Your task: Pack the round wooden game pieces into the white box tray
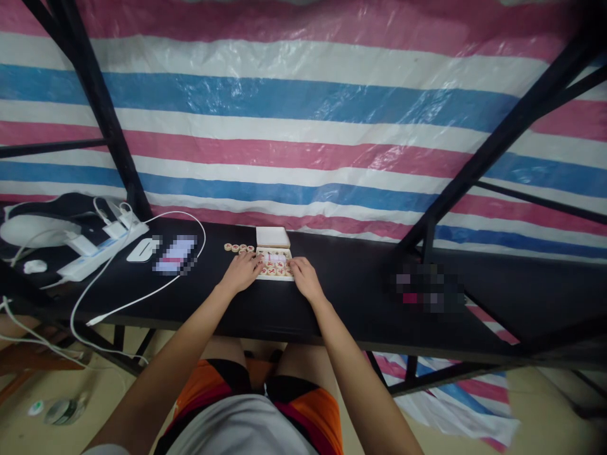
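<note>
A shallow white box point(276, 279) on the black table holds rows of round Chinese chess pieces point(271, 272) with red markings. Its white lid point(272, 236) stands at the far side of the box. My left hand point(241, 272) is at the left wall, fingers bent over the edge by the pieces. At the opposite wall, the fingers of my right hand point(306, 277) curl against the box. Between the two hands, a pale strip covers some pieces. Several loose chess pieces point(236, 248) lie in a row just beyond my left hand.
On the left are a phone point(176, 254) with a blurred screen, a white flat gadget point(143, 250), a power strip point(102, 253) and loose white cables point(137, 297). A blurred dark object point(429, 287) lies to the right. Black metal posts point(97, 95) and striped sheeting point(303, 101) border the table.
</note>
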### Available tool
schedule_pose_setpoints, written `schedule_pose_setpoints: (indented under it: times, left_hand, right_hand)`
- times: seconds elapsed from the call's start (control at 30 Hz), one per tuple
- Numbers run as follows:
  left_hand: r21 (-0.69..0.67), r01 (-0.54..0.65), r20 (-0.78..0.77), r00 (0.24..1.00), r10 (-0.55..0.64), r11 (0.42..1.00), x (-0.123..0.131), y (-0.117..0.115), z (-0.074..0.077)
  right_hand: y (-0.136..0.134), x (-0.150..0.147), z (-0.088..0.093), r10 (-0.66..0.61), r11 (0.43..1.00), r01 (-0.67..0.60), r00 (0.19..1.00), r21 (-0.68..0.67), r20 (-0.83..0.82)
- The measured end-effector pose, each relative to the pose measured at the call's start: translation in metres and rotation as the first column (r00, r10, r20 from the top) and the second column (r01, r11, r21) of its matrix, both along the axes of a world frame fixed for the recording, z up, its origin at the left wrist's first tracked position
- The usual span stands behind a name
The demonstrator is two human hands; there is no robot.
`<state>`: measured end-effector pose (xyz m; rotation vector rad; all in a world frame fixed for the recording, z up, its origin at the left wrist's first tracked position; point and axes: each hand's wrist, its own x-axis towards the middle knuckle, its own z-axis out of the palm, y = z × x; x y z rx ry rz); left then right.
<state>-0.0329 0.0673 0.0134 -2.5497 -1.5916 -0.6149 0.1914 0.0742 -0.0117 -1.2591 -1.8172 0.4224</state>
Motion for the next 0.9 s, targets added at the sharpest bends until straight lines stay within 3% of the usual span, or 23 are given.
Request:
schedule_pose_setpoints:
  times: [0.23, 0.47, 0.9]
  left_hand:
    - [-0.042, 0.003, 0.088, 0.996, 0.000, 0.999, -0.003, -0.002, 0.005]
    - [-0.062, -0.247, 0.071, 0.965, 0.251, 0.967, -0.020, 0.006, -0.002]
    - [-0.052, -0.329, 0.040, 0.943, 0.331, 0.943, -0.023, 0.000, 0.003]
  right_hand:
    - [-0.001, 0.000, 0.002, -0.017, 1.000, 0.017, 1.000, -0.001, 0.024]
    - [-0.002, -0.001, 0.002, -0.050, 0.999, 0.050, 0.998, 0.014, 0.042]
    - [-0.001, 0.002, 0.001, -0.033, 0.999, 0.033, 0.999, 0.025, -0.012]
